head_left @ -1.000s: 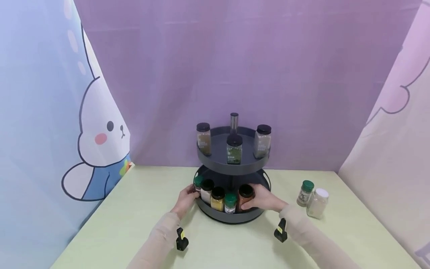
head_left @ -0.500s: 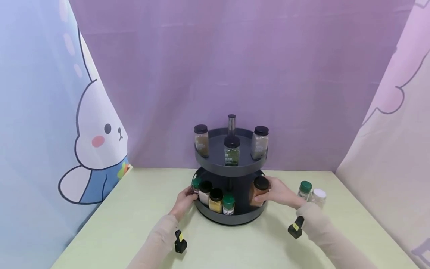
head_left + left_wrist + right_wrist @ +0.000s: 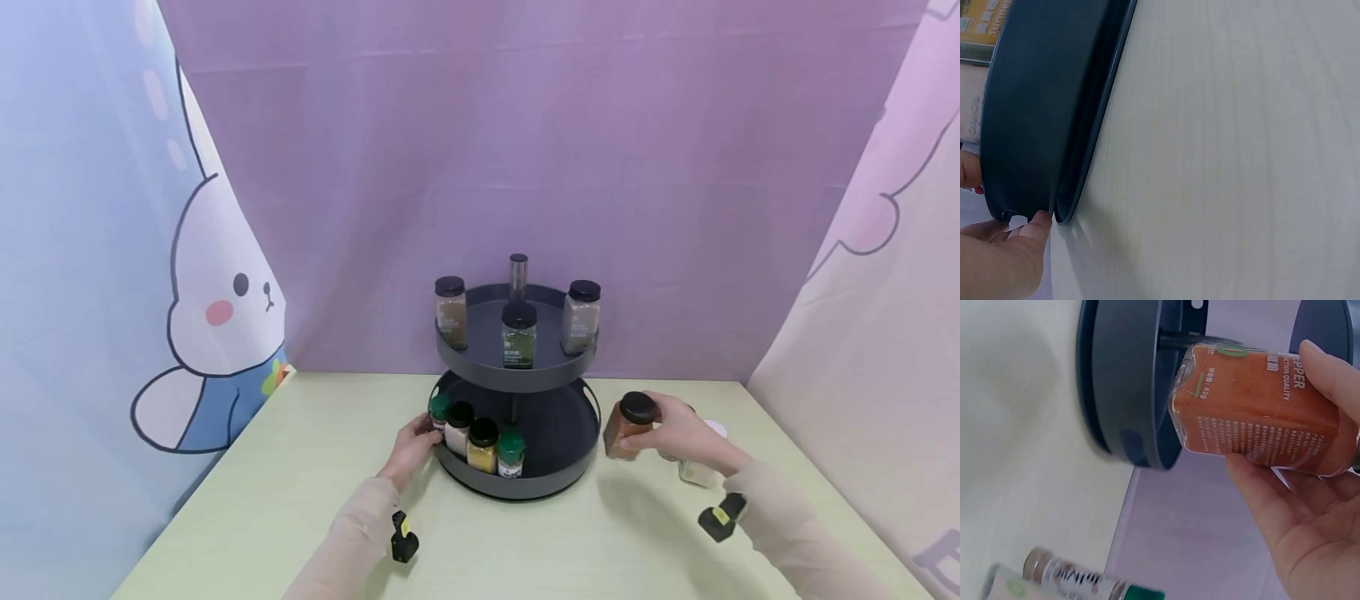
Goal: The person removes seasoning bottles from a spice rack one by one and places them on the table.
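Note:
My right hand (image 3: 682, 429) grips a red-orange spice jar (image 3: 628, 433) with a black lid, held tilted just right of the two-tier black spice rack (image 3: 517, 492). In the right wrist view the jar (image 3: 1260, 406) shows white print including "PEPPER", with the thumb on one side and fingers on the other. My left hand (image 3: 411, 450) grips the lower tier's left edge near a handle cut-out; in the left wrist view its thumb lies over the rim and the fingers touch the outer wall (image 3: 1035, 112). Inside that tier stand a yellow jar (image 3: 482, 454), a pale jar (image 3: 457, 433) and green-capped bottles (image 3: 511, 460).
The upper tier holds a brown jar (image 3: 452, 317), a green herb jar (image 3: 519, 343) and a grey jar (image 3: 581, 321), all black-lidded. A white-capped jar (image 3: 697, 474) and a green-capped bottle (image 3: 1079, 578) stand on the table at right, partly behind my right hand in the head view.
The right hand has lifted the red-orange jar from the lower tier and carried it right, past the rim and over the table. My left hand stays at the rack's left edge.

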`<state>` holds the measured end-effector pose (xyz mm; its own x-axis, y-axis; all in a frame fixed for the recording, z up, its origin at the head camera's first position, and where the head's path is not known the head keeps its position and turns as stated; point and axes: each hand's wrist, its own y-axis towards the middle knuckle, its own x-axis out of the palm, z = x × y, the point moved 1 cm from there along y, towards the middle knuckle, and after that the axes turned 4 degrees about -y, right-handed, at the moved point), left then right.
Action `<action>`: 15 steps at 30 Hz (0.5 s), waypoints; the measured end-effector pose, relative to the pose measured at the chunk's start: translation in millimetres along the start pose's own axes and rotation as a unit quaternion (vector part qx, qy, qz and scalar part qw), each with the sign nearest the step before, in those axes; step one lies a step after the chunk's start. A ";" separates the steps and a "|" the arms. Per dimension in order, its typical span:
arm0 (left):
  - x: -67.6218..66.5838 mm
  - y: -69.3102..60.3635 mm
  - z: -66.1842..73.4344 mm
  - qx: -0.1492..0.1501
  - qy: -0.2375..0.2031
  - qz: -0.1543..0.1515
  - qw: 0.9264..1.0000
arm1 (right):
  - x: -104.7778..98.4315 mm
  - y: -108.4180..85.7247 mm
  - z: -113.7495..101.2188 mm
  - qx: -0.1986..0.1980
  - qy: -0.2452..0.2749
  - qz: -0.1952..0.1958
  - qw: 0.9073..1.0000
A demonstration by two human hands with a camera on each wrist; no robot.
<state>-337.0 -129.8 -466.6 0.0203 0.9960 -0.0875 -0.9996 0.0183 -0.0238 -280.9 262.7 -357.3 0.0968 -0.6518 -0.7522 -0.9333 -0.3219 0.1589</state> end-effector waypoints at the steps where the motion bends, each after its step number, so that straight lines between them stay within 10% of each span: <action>1: 0.4 -0.1 0.1 0.000 0.000 0.000 1.000 | -1.9 -2.9 1.0 -0.001 0.003 0.001 1.000; 15: 0.9 1.3 -1.0 0.004 0.006 0.005 1.000 | -18.5 -34.5 17.2 0.009 -0.017 0.012 1.000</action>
<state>-338.2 -128.9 -467.7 0.0109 0.9951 -0.0987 -0.9998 0.0095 -0.0148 -256.5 297.7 -359.9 0.0625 -0.6360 -0.7691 -0.9415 -0.2934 0.1661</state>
